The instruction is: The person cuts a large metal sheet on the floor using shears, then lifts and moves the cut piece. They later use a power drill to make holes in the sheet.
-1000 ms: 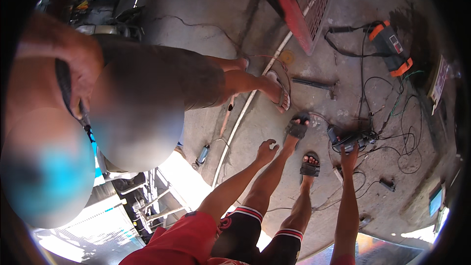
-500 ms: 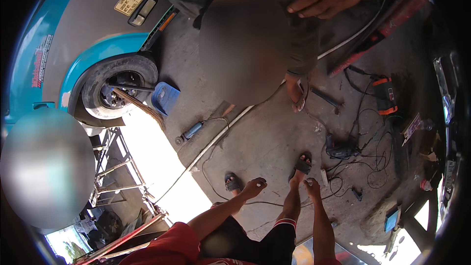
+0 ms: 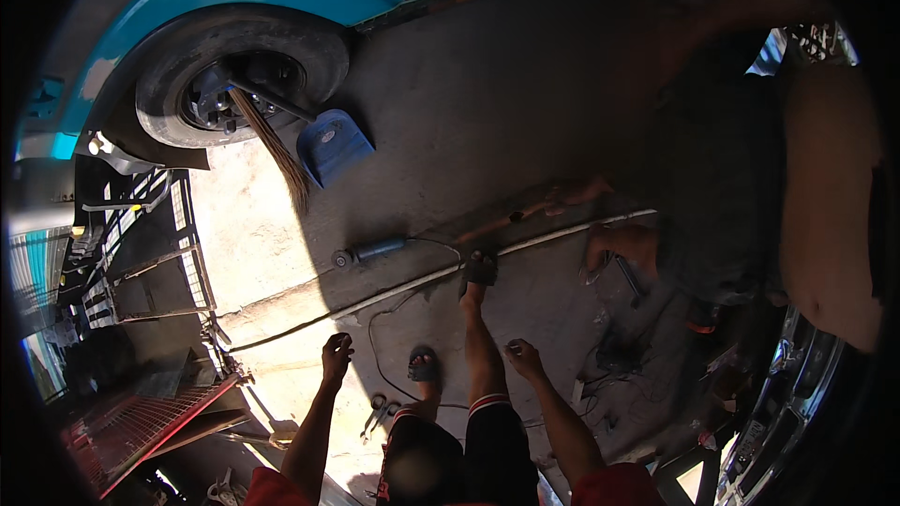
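Observation:
My left hand (image 3: 337, 358) hangs over the sunlit strip of floor with its fingers curled; what it holds, if anything, is too small to make out. Curled as well, my right hand (image 3: 522, 357) is over shaded concrete beside my leg, its inside hidden. Neither hand touches any of the tools. Ahead of them lies a blue angle grinder (image 3: 380, 249) with its cord trailing to the right. A long pale pipe or hose (image 3: 394, 280) crosses the floor, and my sandaled foot (image 3: 476, 272) is at it. Metal hand tools (image 3: 378, 417) lie near my left knee.
At far left stands a teal vehicle with its wheel (image 3: 323, 52); a straw broom (image 3: 272, 150) and blue dustpan (image 3: 335, 147) lean there. A bare-bellied person (image 3: 830, 197) stands at right, near a hammer-like tool (image 3: 630, 281) and cords. A red metal grille (image 3: 141, 431) is at lower left.
My view has turned and moved forward, nearer the wheel, dustpan and grinder. The other person now appears at the right instead of ahead. My hands have swung farther apart and stay curled.

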A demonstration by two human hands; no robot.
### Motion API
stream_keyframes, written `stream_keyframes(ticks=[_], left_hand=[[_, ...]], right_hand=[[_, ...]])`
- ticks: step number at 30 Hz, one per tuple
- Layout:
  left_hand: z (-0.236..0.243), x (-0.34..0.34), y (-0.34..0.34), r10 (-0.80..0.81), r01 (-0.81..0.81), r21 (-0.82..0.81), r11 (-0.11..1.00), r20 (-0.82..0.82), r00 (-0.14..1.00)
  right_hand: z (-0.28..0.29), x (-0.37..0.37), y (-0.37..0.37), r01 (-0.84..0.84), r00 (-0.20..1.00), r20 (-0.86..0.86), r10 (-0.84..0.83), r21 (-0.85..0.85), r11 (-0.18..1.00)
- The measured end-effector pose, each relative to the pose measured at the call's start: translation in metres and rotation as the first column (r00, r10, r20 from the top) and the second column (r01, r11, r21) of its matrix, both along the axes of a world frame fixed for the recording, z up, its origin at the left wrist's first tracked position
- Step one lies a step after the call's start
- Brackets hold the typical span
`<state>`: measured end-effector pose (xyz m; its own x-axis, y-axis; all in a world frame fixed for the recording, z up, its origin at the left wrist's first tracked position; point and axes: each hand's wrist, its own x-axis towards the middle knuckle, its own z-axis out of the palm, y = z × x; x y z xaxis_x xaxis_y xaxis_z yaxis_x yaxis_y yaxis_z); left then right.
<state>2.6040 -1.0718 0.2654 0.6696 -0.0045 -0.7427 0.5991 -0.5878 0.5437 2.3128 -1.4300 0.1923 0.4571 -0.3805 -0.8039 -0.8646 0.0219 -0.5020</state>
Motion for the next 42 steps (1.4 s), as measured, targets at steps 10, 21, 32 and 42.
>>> stream_keyframes(ticks=[10, 21, 32, 42], left_hand=[[-0.032, 0.122, -0.168, -0.036, 0.05, -0.136, 0.989, 0.105, 0.994], [-0.04, 0.296, -0.417, -0.171, 0.16, -0.265, 0.951, -0.019, 0.985], [-0.027, 0.41, -0.725, -0.652, 0.653, -0.303, 0.694, 0.12, 0.749], [-0.108, 0.405, -0.957, -0.797, 0.8, -0.155, 0.58, 0.096, 0.596]], right_hand=[[-0.077, 0.312, -0.126, -0.005, 0.904, 0.424, 0.058, -0.124, 0.992], [-0.101, 0.506, -0.258, 0.166, 0.961, 0.263, -0.09, -0.284, 0.944], [-0.079, 0.588, -0.408, 0.598, 0.789, 0.093, -0.607, 0.109, 0.794], [-0.089, 0.48, -0.581, 0.732, 0.68, 0.126, -0.722, -0.067, 0.678]])
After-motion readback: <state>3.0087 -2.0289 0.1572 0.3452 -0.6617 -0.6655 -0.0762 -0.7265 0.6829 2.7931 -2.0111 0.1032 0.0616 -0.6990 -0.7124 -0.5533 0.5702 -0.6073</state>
